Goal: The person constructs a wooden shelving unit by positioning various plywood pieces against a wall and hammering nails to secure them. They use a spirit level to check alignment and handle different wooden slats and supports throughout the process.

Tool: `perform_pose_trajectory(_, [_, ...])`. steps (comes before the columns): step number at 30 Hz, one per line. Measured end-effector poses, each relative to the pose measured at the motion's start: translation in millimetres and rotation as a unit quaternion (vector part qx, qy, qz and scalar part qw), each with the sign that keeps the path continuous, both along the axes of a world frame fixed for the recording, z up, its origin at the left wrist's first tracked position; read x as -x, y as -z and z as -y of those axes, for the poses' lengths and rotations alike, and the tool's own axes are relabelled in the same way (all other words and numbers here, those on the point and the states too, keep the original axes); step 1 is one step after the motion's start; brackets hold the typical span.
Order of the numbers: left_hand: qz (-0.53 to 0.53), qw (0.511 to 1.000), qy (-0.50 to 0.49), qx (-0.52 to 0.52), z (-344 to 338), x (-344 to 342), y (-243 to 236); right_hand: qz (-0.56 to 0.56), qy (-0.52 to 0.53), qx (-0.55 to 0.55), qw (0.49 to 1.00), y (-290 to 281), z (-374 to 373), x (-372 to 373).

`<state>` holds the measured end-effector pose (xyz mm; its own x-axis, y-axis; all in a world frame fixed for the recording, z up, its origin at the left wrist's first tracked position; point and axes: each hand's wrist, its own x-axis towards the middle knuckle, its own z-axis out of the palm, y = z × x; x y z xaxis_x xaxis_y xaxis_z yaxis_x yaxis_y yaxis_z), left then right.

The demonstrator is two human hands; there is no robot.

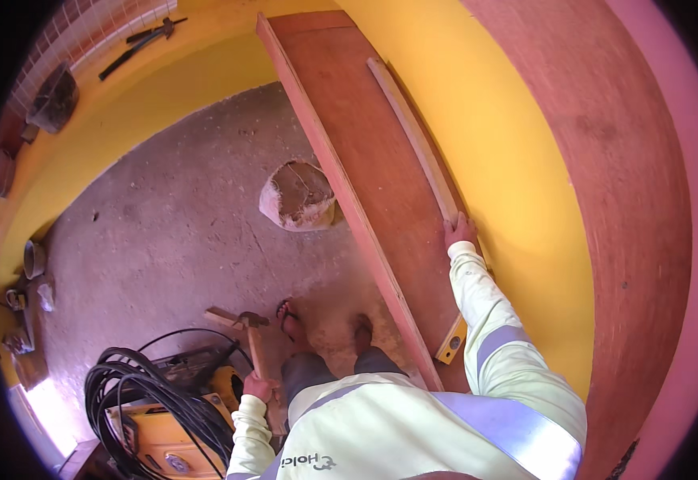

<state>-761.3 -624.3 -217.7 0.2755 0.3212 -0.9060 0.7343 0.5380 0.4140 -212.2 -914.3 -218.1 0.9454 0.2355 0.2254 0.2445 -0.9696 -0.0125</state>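
Observation:
My left hand (260, 387) is closed round the wooden handle of a hammer (256, 350), whose dark head points away from me. At the right, my right hand (462, 232) grips the near end of a long narrow wooden batten (415, 138). That batten lies along the wall side of a wide reddish-brown wooden board (357, 104), which has a raised lip on its left edge. Close to my right forearm, a yellow spirit level (451, 342) rests on the board, partly hidden by my sleeve.
An open sack (301, 196) of brownish material stands on the concrete floor (173, 200). Coiled black cable (117, 384) lies over an orange-yellow machine (177, 440) at lower left. Another hammer (153, 36) and a dark bucket (54, 100) sit along the far-left ledge. A yellow wall (517, 176) borders the board.

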Motion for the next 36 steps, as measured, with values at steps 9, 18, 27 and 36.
perform_pose_trajectory(9, [0.067, 0.963, 0.229, -0.122, -36, 9, 50, -0.166, -0.041, -0.206, 0.964, -31, -11, 10])
perform_pose_trajectory(18, [0.006, 0.951, 0.296, -0.092, -48, -33, -27, -0.083, 0.023, 0.020, 0.996, -93, 46, -9])
perform_pose_trajectory(27, [-0.034, 0.967, 0.236, -0.088, 0, 7, -13, -0.100, 0.043, -0.021, 0.994, -41, 102, 157])
perform_pose_trajectory(36, [-0.013, 0.901, 0.381, -0.208, 80, 21, 22, -0.102, 0.034, -0.133, 0.985, -5, 161, 205])
